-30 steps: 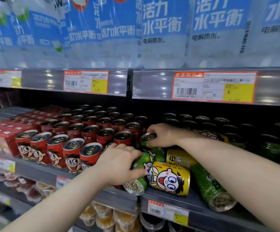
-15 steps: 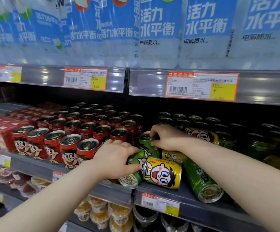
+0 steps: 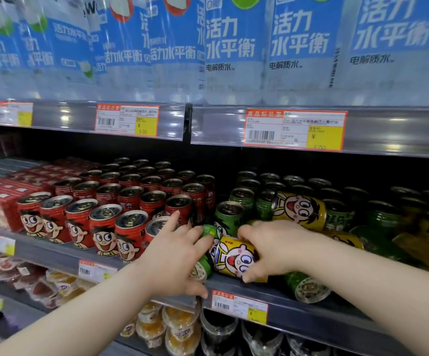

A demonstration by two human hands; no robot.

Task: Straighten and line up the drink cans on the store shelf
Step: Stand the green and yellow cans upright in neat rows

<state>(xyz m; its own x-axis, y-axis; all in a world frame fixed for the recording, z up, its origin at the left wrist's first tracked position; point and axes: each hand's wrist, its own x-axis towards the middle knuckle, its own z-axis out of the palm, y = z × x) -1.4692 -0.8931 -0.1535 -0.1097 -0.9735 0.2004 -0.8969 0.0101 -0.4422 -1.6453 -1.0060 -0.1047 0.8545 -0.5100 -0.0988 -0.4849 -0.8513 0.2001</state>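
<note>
Red cans [image 3: 105, 227]: glossy ribbed metal
Shelf edge [image 3: 362, 132]: shiny clear plastic
Price tag [image 3: 294, 131]: matt paper

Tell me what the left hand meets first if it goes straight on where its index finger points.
Probably the red can at the right edge of the red block, just past the left hand's raised fingertip; depth is unclear, so they may already touch.
</note>
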